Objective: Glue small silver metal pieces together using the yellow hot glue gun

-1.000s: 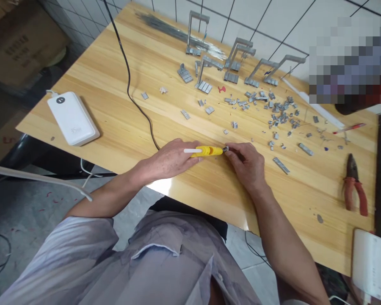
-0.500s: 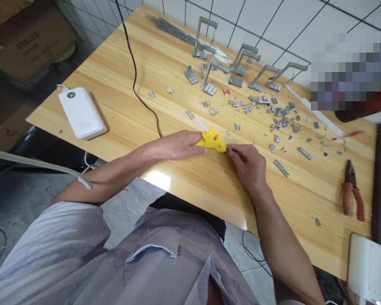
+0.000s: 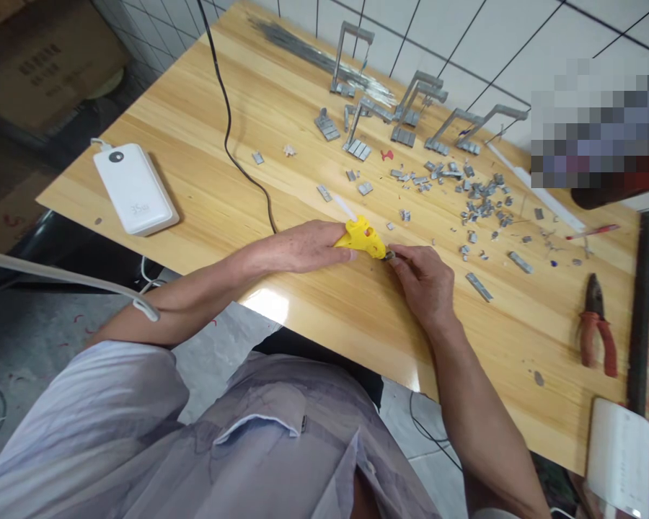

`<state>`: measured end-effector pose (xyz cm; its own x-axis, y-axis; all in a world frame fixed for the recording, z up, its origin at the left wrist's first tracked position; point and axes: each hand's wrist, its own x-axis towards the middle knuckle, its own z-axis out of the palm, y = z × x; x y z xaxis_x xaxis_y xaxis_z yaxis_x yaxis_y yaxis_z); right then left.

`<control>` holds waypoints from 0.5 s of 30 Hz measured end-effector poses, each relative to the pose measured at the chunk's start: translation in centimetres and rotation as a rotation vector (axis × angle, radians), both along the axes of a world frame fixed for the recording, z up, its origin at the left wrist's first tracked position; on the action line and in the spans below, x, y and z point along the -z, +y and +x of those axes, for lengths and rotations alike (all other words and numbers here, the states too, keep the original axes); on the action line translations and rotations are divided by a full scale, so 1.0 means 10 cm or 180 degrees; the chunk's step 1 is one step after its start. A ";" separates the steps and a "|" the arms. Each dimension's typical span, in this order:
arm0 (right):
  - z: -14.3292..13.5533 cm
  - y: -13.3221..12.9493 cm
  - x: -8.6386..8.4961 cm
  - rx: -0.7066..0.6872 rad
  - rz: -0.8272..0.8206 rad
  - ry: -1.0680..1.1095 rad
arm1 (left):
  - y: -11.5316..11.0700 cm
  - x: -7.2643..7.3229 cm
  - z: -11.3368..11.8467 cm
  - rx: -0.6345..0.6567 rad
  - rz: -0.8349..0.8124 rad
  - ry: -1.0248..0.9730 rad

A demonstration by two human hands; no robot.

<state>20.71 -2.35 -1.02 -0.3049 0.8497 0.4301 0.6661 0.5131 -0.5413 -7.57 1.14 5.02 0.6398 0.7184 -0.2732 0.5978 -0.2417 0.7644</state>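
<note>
My left hand (image 3: pixel 319 247) is wrapped round a yellow glue gun (image 3: pixel 364 236), with a whitish glue stick (image 3: pixel 346 209) coming out of its back end. The gun's nozzle points right, towards my right hand (image 3: pixel 425 277). Between the thumb and forefinger of that hand is a small grey metal piece (image 3: pixel 390 255), which meets the nozzle tip; its exact shape is too small to tell. Both hands are low over the wooden table (image 3: pixel 324 303), near its front edge.
Grey metal frames (image 3: pixel 360 130) stand along the back, beside thin rods (image 3: pixel 303 54). Small metal bits (image 3: pixel 481 194) lie scattered right of centre. Red-handled pliers (image 3: pixel 596 328) lie at right. A white power bank (image 3: pixel 135 189) is at left; a black cable (image 3: pixel 228 122) crosses the table.
The whole view has shifted slightly. My hands, the yellow glue gun and the small metal piece keep nearly the same positions relative to one another.
</note>
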 end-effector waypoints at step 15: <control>0.02 -0.01 -0.02 0.0066 -0.0058 -0.0078 | -0.01 0.00 0.02 -0.0071 0.0088 0.0187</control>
